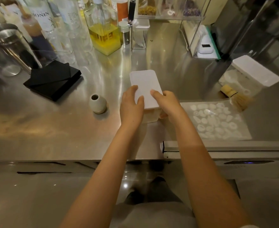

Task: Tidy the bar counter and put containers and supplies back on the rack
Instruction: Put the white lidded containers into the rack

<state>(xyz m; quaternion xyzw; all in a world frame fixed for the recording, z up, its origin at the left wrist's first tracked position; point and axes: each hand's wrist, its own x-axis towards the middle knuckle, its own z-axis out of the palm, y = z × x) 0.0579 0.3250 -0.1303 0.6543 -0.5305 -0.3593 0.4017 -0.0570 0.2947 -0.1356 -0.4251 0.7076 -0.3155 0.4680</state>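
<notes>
A clear plastic container with a white rectangular lid (143, 83) stands in the middle of the steel counter (53, 129). My left hand (131, 104) grips its left side, fingers resting on the lid. My right hand (166, 103) holds the right side, thumb on the lid and fingers down the wall. A second white-lidded container (255, 72) sits at the right. The clear acrylic rack (184, 18) with jars of dried goods stands at the back right.
Syrup bottles and a square bottle of yellow liquid (105, 35) crowd the back left, beside a metal shaker (8, 46). Black napkins (53, 79) and a small grey vase (98, 103) lie left of the container. A bag of white pieces (216, 120) and a brush (235, 96) lie right.
</notes>
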